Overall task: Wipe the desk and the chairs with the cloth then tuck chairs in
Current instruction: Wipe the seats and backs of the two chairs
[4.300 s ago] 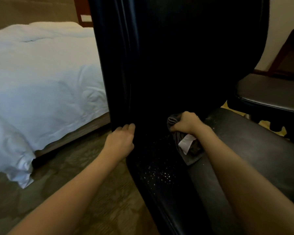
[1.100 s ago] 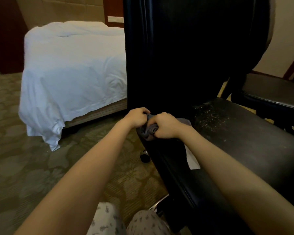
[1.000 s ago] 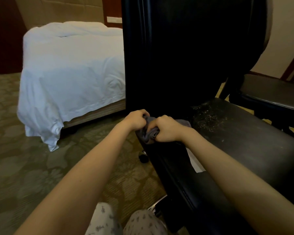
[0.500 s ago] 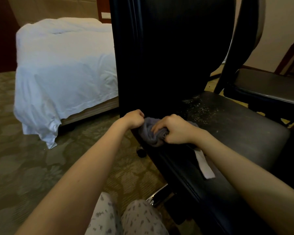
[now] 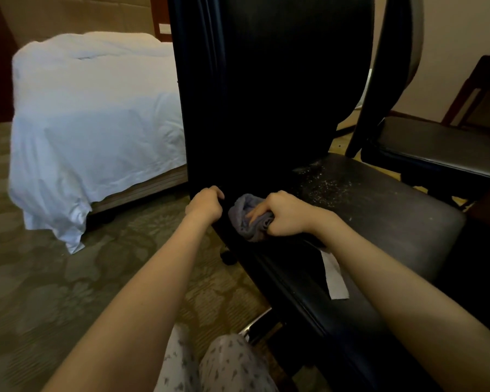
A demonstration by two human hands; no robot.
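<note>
The cloth [image 5: 245, 219] sits at centre frame, bunched into a grey wad on the rear corner of the near chair's seat [image 5: 379, 222], just below the backrest [image 5: 266, 94]. The right hand [image 5: 286, 213] grips the wad with curled fingers and presses it onto the seat. The left hand [image 5: 205, 203] is curled round the lower edge of the backrest, just beside the cloth, and holds the chair in place.

A white strip [image 5: 335, 278] lies on the seat edge under the right forearm. It is probably the cloth's label, though the join is hidden. Pale specks [image 5: 323, 185] are scattered over the seat to the right of the hand, not yet wiped off.

Handling notes:
- Cloth: judged soft, light and limp. Hold it as a wad in the whole palm, because a loose corner will trail and smear.
- Chair: a castor [image 5: 228, 257] shows under the seat, so the chair will likely roll or turn under a push. Hold it by the stiff backrest edge.
- Seat surface: it looks smooth and slightly glossy, so the specks should slide rather than cling.

A second chair [image 5: 436, 148] stands at right of frame, close behind the first. A bed [image 5: 96, 108] fills the upper left, above patterned carpet [image 5: 54, 278].
</note>
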